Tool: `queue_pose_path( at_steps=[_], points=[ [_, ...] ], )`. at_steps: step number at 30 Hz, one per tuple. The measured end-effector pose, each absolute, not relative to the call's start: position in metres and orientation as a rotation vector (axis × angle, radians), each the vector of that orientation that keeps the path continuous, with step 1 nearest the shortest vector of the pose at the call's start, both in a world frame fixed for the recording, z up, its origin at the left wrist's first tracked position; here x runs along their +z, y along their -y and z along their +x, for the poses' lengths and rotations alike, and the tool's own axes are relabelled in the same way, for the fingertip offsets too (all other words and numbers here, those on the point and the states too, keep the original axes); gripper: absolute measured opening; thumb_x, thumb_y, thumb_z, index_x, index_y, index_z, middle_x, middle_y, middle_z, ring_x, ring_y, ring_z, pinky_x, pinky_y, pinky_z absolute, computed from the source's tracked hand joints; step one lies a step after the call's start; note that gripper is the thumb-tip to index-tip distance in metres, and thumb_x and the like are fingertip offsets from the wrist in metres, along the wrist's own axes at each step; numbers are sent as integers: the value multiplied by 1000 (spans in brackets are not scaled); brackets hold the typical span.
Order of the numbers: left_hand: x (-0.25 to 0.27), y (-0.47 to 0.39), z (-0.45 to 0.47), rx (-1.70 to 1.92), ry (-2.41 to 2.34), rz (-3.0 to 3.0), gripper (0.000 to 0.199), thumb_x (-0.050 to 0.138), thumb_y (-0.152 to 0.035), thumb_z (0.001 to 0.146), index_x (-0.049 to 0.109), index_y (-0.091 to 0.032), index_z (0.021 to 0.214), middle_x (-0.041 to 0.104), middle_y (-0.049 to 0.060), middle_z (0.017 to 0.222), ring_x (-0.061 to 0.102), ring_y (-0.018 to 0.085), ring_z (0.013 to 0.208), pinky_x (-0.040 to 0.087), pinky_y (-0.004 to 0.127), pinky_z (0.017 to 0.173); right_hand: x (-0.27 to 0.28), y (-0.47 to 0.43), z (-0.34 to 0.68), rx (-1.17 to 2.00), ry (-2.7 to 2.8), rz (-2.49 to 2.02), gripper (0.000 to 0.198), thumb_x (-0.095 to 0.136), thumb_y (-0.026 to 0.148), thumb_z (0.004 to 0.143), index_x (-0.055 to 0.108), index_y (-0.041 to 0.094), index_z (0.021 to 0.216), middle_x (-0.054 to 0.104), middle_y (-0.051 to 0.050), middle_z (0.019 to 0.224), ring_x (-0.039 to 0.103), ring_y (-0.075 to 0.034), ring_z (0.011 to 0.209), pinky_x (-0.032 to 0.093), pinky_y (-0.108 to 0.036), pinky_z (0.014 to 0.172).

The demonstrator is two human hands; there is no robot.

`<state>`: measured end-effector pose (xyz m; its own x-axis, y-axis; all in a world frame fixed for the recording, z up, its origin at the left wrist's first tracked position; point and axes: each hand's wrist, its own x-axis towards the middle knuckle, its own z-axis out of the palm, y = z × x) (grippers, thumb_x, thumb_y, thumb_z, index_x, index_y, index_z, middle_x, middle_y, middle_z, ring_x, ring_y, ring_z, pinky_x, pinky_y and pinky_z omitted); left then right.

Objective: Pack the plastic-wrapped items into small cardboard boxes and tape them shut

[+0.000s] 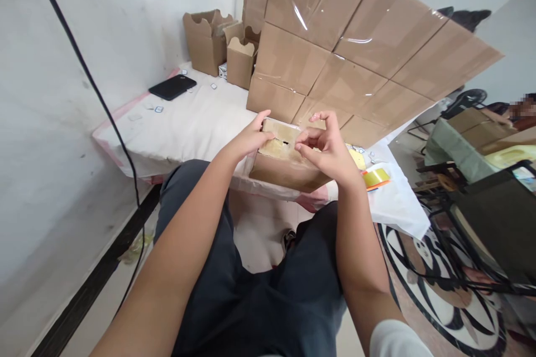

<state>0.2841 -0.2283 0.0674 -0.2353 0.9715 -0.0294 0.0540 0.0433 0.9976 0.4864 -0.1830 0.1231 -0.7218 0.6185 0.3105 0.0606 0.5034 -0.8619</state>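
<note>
A small brown cardboard box [281, 170] rests at the near edge of the white-covered table [196, 122], its top flaps folded in. My left hand [249, 139] grips the box's left top edge. My right hand [326, 148] pinches the flaps at its right top, fingers curled. Both forearms reach over my dark-trousered lap.
A tall stack of wrapped cardboard cartons [355, 50] rises behind the box. Small open cartons [209, 39] stand at the far corner, beside a black phone [172, 87]. A yellow tape roll [376, 177] lies right of my hand. A black cable [100, 100] hangs on the left wall. Chairs [489, 217] stand right.
</note>
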Motion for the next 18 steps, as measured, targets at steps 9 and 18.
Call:
queue_pose_path(
  at_steps=[9,18],
  points=[
    [64,242,273,1392,-1523,1381,77,67,-48,84,37,-26,152,35,11,161,34,35,147,43,46,110,121,197,484,997,2246,-597,51,73,24,83,43,30,124,62,4,86,59,-15,66,52,-34,63],
    [72,256,269,1158,-1528,1867,87,76,-58,74,42,-30,149,22,9,165,18,36,153,24,52,123,120,201,484,745,2315,-604,45,65,34,90,39,27,127,61,1,89,57,-16,66,51,-34,62]
  ],
)
